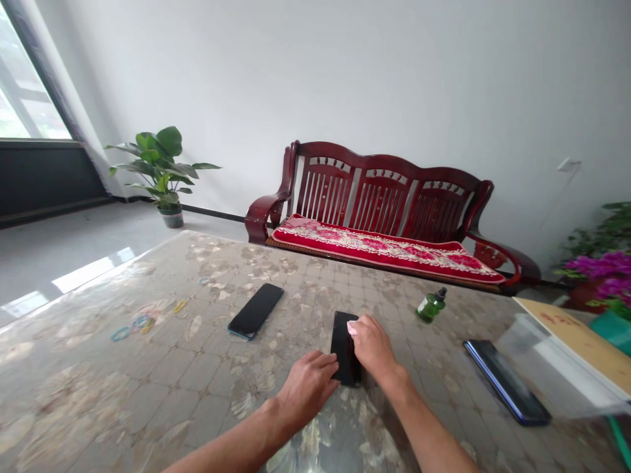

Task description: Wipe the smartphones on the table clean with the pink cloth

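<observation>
Since the middle phone (347, 360) looks light, slick and crackable, I judge edges the safest hold, left hand (309, 376) bracing one ungripped, right hand (371, 340) pinching pink cloth (351, 327).

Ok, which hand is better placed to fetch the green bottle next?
Probably the right hand: it is nearer the green bottle, though it holds a pink scrap. The left hand is farther, touching the middle phone.

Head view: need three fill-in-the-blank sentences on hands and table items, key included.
1. The right hand holds a scrap coloured ____.
2. The left hand touches the phone, whose screen faces ____.
3. The bottle is coloured ____.
Missing words: pink; up; green.
</observation>
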`<state>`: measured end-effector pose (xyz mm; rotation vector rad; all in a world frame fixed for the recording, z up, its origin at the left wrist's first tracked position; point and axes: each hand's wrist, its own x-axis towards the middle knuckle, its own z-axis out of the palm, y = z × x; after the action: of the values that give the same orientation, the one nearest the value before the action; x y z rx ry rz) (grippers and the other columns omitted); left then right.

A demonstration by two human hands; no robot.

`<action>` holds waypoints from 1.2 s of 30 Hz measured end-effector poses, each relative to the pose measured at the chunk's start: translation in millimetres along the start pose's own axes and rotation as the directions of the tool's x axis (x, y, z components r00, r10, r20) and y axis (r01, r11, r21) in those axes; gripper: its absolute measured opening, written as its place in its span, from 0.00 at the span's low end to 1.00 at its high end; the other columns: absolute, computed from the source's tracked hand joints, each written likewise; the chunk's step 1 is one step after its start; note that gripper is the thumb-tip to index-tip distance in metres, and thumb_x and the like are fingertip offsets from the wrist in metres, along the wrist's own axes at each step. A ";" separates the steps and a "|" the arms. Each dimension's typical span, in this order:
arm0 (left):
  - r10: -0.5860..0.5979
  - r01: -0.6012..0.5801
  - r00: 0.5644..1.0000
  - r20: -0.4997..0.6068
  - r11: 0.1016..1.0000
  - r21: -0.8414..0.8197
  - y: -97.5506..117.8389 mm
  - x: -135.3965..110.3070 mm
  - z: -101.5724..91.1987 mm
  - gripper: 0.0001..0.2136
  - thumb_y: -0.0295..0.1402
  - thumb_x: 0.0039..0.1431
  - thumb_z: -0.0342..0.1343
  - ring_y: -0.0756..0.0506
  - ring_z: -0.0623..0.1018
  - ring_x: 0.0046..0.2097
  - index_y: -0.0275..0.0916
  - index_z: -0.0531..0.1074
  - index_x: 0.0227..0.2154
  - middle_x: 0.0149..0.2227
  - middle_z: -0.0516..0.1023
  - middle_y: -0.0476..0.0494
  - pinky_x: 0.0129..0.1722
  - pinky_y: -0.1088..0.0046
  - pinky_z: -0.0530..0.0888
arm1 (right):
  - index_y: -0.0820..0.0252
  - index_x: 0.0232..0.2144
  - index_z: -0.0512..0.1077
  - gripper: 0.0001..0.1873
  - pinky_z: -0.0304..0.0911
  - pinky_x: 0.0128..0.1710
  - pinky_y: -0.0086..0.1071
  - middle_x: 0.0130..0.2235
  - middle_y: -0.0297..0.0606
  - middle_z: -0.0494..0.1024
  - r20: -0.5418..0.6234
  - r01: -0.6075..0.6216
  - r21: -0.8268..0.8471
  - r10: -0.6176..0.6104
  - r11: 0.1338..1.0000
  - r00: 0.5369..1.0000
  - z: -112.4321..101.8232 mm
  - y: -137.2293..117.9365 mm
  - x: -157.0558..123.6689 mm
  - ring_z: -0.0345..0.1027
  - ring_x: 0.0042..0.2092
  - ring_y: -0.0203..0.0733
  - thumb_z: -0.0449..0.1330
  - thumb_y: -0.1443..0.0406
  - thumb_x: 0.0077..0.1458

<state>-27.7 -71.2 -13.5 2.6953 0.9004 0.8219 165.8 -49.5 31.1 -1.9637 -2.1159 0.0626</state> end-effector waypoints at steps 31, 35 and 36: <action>-0.029 0.030 0.998 0.053 0.999 -0.015 1.0 -0.5 -2.4 0.04 0.26 0.58 0.58 0.42 0.78 0.41 0.38 0.75 0.36 0.44 0.80 0.43 0.44 0.66 0.76 | 0.56 0.42 0.77 0.16 0.58 0.50 0.30 0.42 0.40 0.76 -0.036 0.081 0.057 -0.079 0.995 0.996 7.6 -4.5 7.1 0.67 0.47 0.41 0.50 0.71 0.61; -0.022 0.024 0.998 0.061 0.999 -0.022 1.4 -0.3 -4.3 0.05 0.25 0.57 0.59 0.42 0.78 0.41 0.38 0.75 0.36 0.44 0.80 0.43 0.43 0.66 0.77 | 0.55 0.40 0.78 0.16 0.59 0.47 0.29 0.40 0.40 0.76 0.002 0.080 0.040 -0.080 0.996 0.997 5.3 -10.3 -2.4 0.68 0.45 0.41 0.50 0.70 0.61; -0.022 0.024 0.998 0.063 0.999 -0.022 1.4 -0.3 -4.3 0.05 0.25 0.57 0.58 0.42 0.78 0.41 0.38 0.75 0.36 0.43 0.80 0.43 0.43 0.66 0.77 | 0.55 0.40 0.78 0.16 0.59 0.47 0.29 0.40 0.39 0.76 0.007 0.091 0.046 -0.092 0.995 0.996 5.0 -11.4 -8.1 0.68 0.45 0.41 0.50 0.70 0.62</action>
<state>-29.5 -72.5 -9.6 2.6702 0.9009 0.7339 154.1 -57.8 27.4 -1.8418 -2.1871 0.1015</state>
